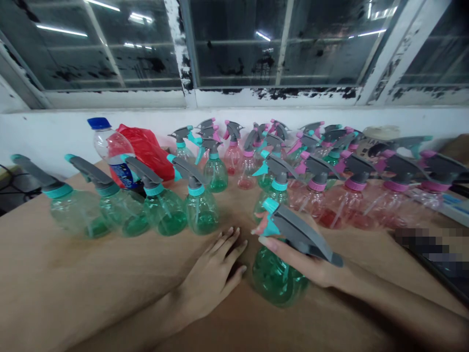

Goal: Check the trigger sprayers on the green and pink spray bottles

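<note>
My right hand [308, 261] grips a green spray bottle [276, 278] around its neck, below a grey and turquoise trigger head. The bottle tilts slightly, and whether its base touches the table cannot be made out. Palm down on the brown table [146, 293], my left hand [216, 271] lies with its fingers stretched out, holding nothing, just left of that bottle. Beyond my left hand stands a row of green spray bottles [201, 210] with turquoise collars. Pink spray bottles [337, 208] with pink collars line up behind my right hand.
More spray bottles [216, 171] crowd the back of the table. A clear drink bottle [110, 144] with a blue cap stands beside a red plastic bag [146, 149] at the back left. A dark, partly blurred object [436, 264] lies at the right edge. Windows [286, 49] rise behind.
</note>
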`<state>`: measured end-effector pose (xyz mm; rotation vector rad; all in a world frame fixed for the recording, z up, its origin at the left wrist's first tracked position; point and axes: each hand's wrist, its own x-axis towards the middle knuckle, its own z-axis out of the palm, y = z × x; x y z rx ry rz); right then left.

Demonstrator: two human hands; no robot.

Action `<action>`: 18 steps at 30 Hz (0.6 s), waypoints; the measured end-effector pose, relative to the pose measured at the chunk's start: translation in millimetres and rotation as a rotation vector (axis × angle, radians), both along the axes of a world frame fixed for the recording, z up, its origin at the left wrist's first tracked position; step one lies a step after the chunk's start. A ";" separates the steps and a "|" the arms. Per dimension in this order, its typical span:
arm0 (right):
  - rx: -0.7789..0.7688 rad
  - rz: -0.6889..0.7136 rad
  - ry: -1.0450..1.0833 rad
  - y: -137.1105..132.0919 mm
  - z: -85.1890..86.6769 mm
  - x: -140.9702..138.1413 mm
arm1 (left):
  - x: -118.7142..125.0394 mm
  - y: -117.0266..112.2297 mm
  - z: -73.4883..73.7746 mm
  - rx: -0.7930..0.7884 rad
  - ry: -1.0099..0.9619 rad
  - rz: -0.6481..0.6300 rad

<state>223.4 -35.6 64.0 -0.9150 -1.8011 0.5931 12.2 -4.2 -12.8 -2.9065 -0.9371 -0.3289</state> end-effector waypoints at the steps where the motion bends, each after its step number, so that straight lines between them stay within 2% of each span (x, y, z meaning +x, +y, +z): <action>1: -0.004 -0.013 -0.012 0.2 1.1 0.5 | 0.1 0.0 -0.3 0.004 0.000 0.003; 11: -0.082 0.019 0.040 -0.3 -4.8 3.7 | 0.0 0.4 2.0 0.008 0.011 0.000; 18: -0.047 0.028 0.040 -1.8 -3.8 3.1 | 0.0 0.5 2.2 -0.012 -0.012 -0.006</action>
